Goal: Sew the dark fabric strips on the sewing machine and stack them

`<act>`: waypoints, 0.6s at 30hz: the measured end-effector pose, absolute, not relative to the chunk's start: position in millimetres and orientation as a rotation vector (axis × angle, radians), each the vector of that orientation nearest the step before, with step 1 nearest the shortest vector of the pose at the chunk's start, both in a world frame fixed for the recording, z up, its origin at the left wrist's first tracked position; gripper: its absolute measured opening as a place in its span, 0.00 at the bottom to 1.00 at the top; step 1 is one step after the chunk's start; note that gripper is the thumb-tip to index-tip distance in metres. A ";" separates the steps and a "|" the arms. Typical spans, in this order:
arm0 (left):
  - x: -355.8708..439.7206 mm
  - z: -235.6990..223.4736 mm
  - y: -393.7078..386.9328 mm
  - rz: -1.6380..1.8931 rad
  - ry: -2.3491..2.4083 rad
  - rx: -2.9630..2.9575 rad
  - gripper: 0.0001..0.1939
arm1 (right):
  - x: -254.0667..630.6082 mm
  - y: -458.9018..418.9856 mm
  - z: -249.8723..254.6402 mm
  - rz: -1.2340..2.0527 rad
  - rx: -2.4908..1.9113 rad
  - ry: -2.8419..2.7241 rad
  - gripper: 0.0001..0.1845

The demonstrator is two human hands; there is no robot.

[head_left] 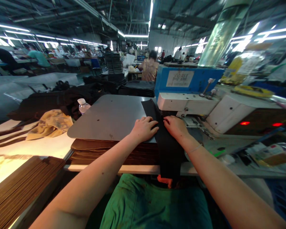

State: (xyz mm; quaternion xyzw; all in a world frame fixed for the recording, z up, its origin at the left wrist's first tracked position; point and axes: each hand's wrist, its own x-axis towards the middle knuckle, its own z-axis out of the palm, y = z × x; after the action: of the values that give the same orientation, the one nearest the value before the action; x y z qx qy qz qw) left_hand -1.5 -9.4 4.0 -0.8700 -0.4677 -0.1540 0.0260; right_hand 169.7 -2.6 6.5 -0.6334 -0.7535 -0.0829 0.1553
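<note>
hands: two | left hand [144,128] lies flat, fingers spread on the black fabric strip [165,140], gripping nothing | right hand [175,126] presses the same strip, fingers curled at its edge | strip: one, long, dark, matte, running across the grey tabletop [109,117] beside the sewing machine [188,101], hanging over the near edge | plastic bottle [83,106]: one

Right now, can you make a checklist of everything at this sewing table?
Surface: grey machine table, mostly bare.
Job's things: black fabric strip lies across the table edge under both hands, running to the sewing machine.
Clutter: yellow cloth, plastic bottle, brown stacked pieces.
Hands: left hand flat on the strip; right hand flat on it too.
Cables: nothing seen.
Surroundings: factory hall, other workers at far tables.
</note>
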 end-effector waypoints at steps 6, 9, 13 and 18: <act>-1.5 4.4 -9.5 -0.467 -1.437 -2.694 0.19 | 169.8 -2.3 6.8 -0.236 -1.824 -2.164 0.14; -1.5 4.0 -9.4 -0.465 -1.439 -2.693 0.19 | 169.9 -3.0 7.0 -0.262 -1.816 -2.165 0.14; -1.7 3.6 -9.7 -0.467 -1.438 -2.691 0.19 | 169.5 -3.7 6.7 -0.270 -1.826 -2.162 0.15; -1.8 3.9 -10.1 -0.468 -1.437 -2.691 0.19 | 169.0 -3.8 7.1 -0.259 -1.836 -2.168 0.15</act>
State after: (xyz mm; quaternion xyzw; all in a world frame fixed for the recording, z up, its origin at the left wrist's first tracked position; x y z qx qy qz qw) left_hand -1.8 -10.1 3.9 -0.8715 -0.4656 -0.1515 0.0277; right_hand 169.0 -3.8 7.1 -0.6369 -0.7521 -0.0899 0.1439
